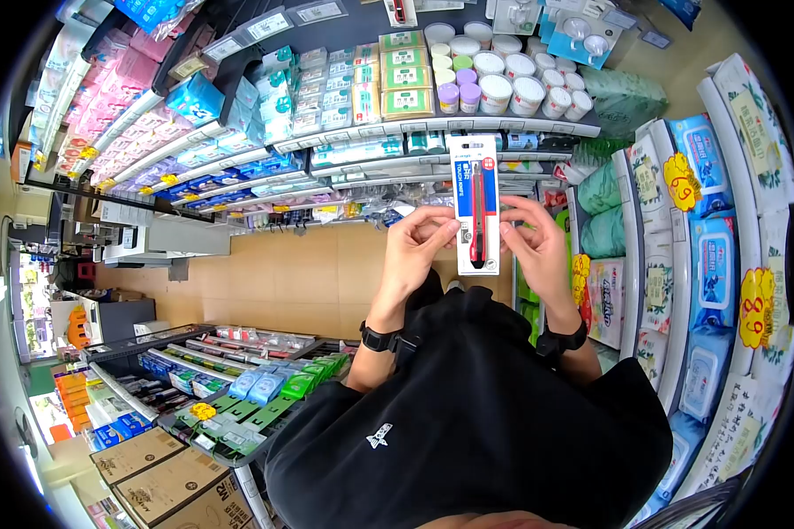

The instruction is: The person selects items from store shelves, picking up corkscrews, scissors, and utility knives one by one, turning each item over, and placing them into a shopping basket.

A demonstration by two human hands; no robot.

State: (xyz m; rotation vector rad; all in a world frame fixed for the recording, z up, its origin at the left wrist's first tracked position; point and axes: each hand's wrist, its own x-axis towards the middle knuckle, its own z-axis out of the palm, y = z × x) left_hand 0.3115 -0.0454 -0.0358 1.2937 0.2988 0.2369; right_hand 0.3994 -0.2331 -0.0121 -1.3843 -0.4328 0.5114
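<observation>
A utility knife in a blister pack point(477, 207) is held upright in front of my chest, its printed face toward me. The knife is red and black, on a blue and white card with a hang hole at the top. My left hand point(421, 249) is closed, pinching the pack's left edge between thumb and fingers. On the opposite edge, my right hand point(536, 249) has its thumb and curled fingertips against the card. Each wrist wears a black band.
Ahead, a shelf point(432, 123) carries lidded cups point(496, 92) and boxed packs point(407, 79). Wipes packs point(713, 264) line the right-hand shelves. A low display rack point(238, 388) and cardboard cartons point(163, 476) stand at left, beside the tan floor point(282, 278).
</observation>
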